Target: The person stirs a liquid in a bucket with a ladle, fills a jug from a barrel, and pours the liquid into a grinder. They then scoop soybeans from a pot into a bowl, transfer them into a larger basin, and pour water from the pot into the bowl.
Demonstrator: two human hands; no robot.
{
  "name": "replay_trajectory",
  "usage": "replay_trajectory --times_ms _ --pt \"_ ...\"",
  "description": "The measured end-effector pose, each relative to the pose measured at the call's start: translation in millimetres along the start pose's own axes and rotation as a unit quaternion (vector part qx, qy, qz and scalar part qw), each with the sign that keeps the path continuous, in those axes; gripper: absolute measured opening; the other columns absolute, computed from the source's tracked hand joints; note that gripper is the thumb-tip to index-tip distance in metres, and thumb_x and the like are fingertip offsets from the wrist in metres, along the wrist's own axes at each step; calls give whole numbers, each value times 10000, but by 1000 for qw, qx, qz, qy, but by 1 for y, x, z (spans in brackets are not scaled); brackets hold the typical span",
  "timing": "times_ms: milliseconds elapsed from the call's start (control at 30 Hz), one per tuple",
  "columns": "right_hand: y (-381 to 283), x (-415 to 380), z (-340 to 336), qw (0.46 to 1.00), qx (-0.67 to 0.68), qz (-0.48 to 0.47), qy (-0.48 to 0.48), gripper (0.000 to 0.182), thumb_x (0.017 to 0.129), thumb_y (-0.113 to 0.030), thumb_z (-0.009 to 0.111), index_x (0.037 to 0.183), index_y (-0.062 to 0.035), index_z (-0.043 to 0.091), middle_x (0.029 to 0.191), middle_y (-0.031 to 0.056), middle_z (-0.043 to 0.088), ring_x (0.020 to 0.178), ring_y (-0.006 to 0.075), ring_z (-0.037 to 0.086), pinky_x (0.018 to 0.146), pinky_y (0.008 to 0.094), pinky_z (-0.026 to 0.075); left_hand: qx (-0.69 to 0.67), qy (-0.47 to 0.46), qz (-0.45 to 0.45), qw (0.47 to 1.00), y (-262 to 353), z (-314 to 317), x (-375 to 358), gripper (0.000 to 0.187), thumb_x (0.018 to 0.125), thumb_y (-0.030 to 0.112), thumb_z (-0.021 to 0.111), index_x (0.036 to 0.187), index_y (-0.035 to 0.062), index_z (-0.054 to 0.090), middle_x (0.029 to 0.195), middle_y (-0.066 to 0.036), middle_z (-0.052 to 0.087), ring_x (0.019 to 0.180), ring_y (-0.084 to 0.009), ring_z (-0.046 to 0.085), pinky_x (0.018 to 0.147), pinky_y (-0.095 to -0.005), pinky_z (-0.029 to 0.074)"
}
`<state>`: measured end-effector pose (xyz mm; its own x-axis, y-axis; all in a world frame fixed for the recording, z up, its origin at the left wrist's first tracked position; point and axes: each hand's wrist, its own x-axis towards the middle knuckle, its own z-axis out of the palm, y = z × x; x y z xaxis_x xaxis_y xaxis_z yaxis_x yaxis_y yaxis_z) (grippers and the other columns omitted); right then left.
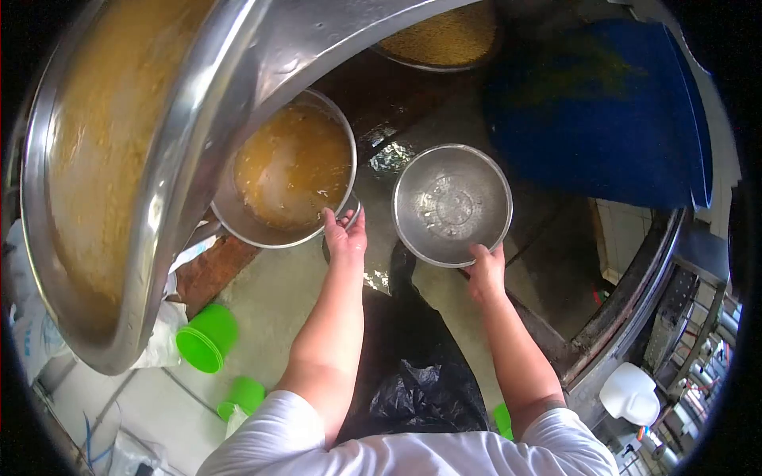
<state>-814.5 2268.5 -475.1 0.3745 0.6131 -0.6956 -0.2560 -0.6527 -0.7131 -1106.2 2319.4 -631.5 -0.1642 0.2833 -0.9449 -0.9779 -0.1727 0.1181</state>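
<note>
My left hand (pixel 344 232) is closed around the loop handle at the near right side of a metal pot (pixel 353 151). Cloudy yellow-brown liquid with pale bits in it fills part of that pot. To the right, my right hand (pixel 486 270) grips the near rim of a shiny metal bowl (pixel 454 202). The bowl is tilted toward me, and its inside shows only a wet-looking sheen. A gap of floor separates the pot from the bowl.
A large steel vat (pixel 230 87) holding brownish liquid looms at the left. Behind stands a container of yellow grains (pixel 440 36); a big blue barrel (pixel 595 111) is at the upper right. Green buckets (pixel 208 339) and a white plastic jug (pixel 629 394) are lower down.
</note>
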Motion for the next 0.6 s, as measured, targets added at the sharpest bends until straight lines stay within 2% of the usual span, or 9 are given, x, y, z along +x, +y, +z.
replay_trajectory --times_ms 67,133,200,267,367,467,533,567,600 --pt "-19 -4 14 1000 -17 -12 -5 593 902 -46 553 1474 -79 402 1346 136 565 1195 292 610 903 467 567 25 -39 -4 999 3 -1 -1 288 1020 293 680 1050 28 572 878 -87 531 764 -240 584 910 -530 626" --pt "-35 -2 35 999 -33 -30 -9 622 902 -48 564 1500 -51 395 1370 146 567 1210 295 607 954 459 545 49 -39 -6 998 11 -4 -8 263 1029 248 657 1091 20 540 881 -92 521 769 -253 587 910 -536 622" --pt "-42 11 54 959 -197 -201 -25 657 907 -59 568 1536 -43 381 1372 146 585 1228 306 600 1006 432 511 123 -57 7 991 32 -29 -9 288 1029 212 642 1161 1 497 917 -107 524 854 -268 600 924 -549 614" --pt "-62 13 89 930 -266 -246 -61 772 905 -49 565 1617 -92 270 1445 252 560 1341 352 560 1080 443 489 205 -26 22 978 66 -44 -27 307 1016 252 656 1172 35 504 881 -96 534 850 -303 635 924 -576 594" --pt "-80 4 153 860 -345 -354 -125 804 881 4 548 1621 -128 263 1537 287 460 1379 422 522 1138 471 453 334 -19 20 942 132 -69 -44 247 989 265 691 1128 101 570 800 -21 486 702 -193 553 866 -565 593" --pt "-79 7 221 773 -435 -408 -216 902 847 49 550 1643 -205 208 1603 282 370 1397 437 499 1138 493 462 399 37 20 916 185 -76 -38 188 967 241 712 1105 162 611 773 16 441 605 -108 429 722 -468 596" --pt "-52 30 265 636 -541 -507 -212 890 880 17 544 1650 -261 195 1614 270 359 1357 483 521 1122 490 477 460 28 16 888 215 -77 -32 199 946 247 718 1008 135 565 762 14 401 599 -122 413 783 -514 601" --pt "-31 51 291 566 -572 -555 -211 858 919 -21 527 1654 -285 173 1629 263 334 1347 512 512 1112 494 483 480 32 0 877 235 -87 -14 189 944 227 717 974 153 546 704 30 378 543 -106 382 664 -450 569" --pt "-22 62 310 509 -604 -573 -219 830 953 -59 509 1658 -302 145 1645 257 302 1348 534 495 1099 502 489 486 26 4 874 239 -81 -20 189 944 227 717 974 153 546 704 30 378 543 -106 382 664 -450 569"
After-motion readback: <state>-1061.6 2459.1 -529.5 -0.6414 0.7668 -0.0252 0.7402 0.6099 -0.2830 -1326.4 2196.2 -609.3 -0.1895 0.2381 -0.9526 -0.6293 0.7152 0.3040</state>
